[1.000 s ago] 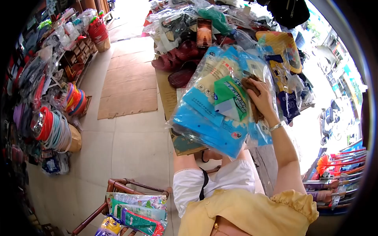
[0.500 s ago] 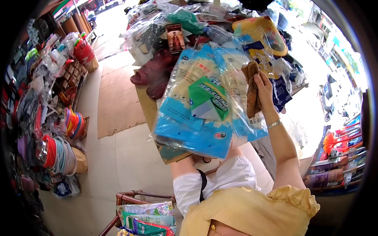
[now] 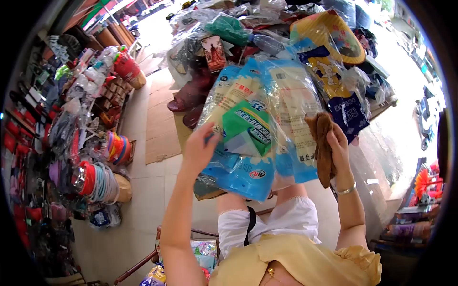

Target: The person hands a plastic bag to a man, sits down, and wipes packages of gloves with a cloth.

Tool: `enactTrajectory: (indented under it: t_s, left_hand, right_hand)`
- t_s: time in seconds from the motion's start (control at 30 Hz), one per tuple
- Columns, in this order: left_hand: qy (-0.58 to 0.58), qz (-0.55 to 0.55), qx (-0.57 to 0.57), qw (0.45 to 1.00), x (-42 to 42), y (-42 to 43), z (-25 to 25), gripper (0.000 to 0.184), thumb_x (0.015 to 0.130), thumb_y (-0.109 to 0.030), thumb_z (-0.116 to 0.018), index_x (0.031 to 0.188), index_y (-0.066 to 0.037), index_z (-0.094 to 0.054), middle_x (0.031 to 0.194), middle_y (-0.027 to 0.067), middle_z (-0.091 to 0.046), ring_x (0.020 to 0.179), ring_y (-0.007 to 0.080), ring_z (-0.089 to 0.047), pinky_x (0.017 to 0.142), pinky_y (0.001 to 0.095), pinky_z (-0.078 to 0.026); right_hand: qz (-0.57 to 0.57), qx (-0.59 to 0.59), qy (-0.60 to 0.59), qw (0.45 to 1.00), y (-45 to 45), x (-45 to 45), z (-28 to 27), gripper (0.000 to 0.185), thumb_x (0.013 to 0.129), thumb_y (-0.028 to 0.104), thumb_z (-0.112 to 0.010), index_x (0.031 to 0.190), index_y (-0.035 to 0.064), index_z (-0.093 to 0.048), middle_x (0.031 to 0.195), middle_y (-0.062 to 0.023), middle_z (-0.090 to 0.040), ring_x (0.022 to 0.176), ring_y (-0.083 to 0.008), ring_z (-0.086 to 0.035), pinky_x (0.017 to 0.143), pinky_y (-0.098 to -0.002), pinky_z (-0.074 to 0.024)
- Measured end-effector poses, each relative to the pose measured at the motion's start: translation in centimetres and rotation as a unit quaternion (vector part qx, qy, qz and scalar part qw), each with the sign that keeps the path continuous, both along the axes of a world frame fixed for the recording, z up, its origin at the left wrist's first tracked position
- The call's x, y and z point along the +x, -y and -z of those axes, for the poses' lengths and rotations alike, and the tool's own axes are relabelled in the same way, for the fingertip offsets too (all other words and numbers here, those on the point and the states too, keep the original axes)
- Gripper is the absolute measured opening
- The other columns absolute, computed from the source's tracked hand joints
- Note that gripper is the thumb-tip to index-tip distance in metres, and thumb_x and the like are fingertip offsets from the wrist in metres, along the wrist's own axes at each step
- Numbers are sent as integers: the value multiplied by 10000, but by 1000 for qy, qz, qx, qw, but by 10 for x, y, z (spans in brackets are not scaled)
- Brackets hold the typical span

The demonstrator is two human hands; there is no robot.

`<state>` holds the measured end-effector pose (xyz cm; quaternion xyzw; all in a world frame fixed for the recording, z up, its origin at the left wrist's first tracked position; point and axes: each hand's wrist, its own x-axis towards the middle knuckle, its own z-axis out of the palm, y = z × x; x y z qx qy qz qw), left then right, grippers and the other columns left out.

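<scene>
A limp brown cloth [image 3: 320, 148] hangs from my right hand [image 3: 338, 148], whose fingers close on its edge. It is in front of the right side of a large blue-and-clear plastic package [image 3: 296, 105] with printed text. My left hand [image 3: 200, 145] is at the left edge of a similar blue package [image 3: 250, 178], thumb and forefinger apart; whether it touches the plastic I cannot tell. Between my hands, a green and white packet [image 3: 248, 126] lies on top of these packages.
Behind the packages is a heap of plastic-wrapped goods, with dark red shoes [image 3: 191, 95], a small picture box [image 3: 213, 53] and a yellow fan-shaped item [image 3: 334, 35]. Shelves of goods and coiled hoses [image 3: 102, 183] line the left. A red-brown chair frame [image 3: 138, 271] stands by my legs.
My left hand has come into view at the packages' left edge. My right hand has lowered slightly with the brown cloth, which now hangs longer. The view has shifted left.
</scene>
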<state>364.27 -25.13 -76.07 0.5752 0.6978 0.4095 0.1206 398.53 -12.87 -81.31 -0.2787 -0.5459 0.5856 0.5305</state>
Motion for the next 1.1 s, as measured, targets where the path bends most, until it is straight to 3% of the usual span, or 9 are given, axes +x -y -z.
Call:
enactTrajectory:
  t_s: [0.17, 0.27, 0.33, 0.37, 0.43, 0.53, 0.83, 0.97, 1.1]
  left_hand:
    - [-157, -46, -121, 979, 16, -66, -12, 401, 772, -225, -635, 1131, -63, -558, 951, 172, -634, 873, 294, -605, 737, 323, -472]
    - [-92, -49, -183, 978, 8, -79, -10, 373, 756, -228, -649, 1068, -35, -578, 912, 149, -640, 822, 243, -611, 709, 311, -463]
    - [120, 12, -212, 970, 10, -77, -19, 324, 753, -223, -652, 1001, -21, -600, 855, 98, -635, 770, 169, -587, 691, 292, -449]
    - [117, 12, -211, 971, 10, -75, -23, 324, 753, -223, -652, 1001, -21, -600, 855, 98, -635, 770, 169, -587, 691, 292, -449]
    - [62, 21, -76, 995, 9, -63, -36, 265, 765, -214, -647, 948, -24, -620, 799, 48, -615, 742, 121, -548, 675, 276, -440]
    - [138, -21, 33, 990, -6, -33, -65, 151, 797, -159, -618, 876, -36, -580, 785, 4, -565, 737, 91, -506, 676, 242, -413]
    - [158, -51, 280, 946, -20, 85, -135, 127, 850, -112, -577, 953, -57, -526, 854, -17, -554, 768, 60, -491, 702, 205, -398]
    - [218, -26, 312, 924, -17, 100, -117, 138, 850, -120, -586, 960, -61, -527, 886, -8, -565, 771, 67, -501, 728, 212, -406]
    - [396, -106, 221, 885, 25, 76, -59, 130, 842, -114, -597, 959, -84, -548, 902, -5, -576, 796, 69, -521, 726, 210, -425]
  right_hand:
    - [-45, 28, 42, 998, 2, -17, 2, 417, 821, 172, -633, 1161, -38, -514, 1067, -52, -577, 986, -112, -520, 868, -254, -406]
    - [-79, 32, 86, 993, 1, -29, 0, 415, 811, 166, -641, 1157, -29, -522, 1059, -61, -582, 968, -122, -532, 845, -257, -422]
    - [-78, 43, 111, 990, 1, -36, 1, 411, 806, 158, -641, 1151, -32, -525, 1057, -70, -586, 964, -130, -538, 847, -260, -423]
    - [-74, 54, 143, 986, 1, -39, 1, 407, 801, 149, -641, 1146, -35, -528, 1056, -78, -590, 960, -139, -544, 850, -263, -424]
    - [-70, 42, 138, 987, 3, -41, -4, 398, 794, 137, -640, 1135, -41, -535, 1048, -94, -601, 959, -149, -553, 854, -269, -428]
    - [-66, 55, 163, 983, 5, -42, -6, 395, 793, 137, -642, 1131, -38, -540, 1047, -99, -604, 966, -146, -553, 856, -272, -430]
    - [-43, 70, 179, 980, 6, -47, -6, 391, 797, 149, -645, 1126, -35, -544, 1042, -97, -609, 970, -139, -551, 851, -270, -433]
    - [-26, 62, 130, 989, 9, -42, -11, 374, 815, 146, -631, 1137, -22, -544, 1042, -57, -596, 970, -120, -535, 849, -258, -424]
    - [140, 117, -13, 983, 10, -28, -23, 366, 843, 136, -590, 1157, -40, -522, 1090, -65, -571, 993, -138, -528, 888, -260, -397]
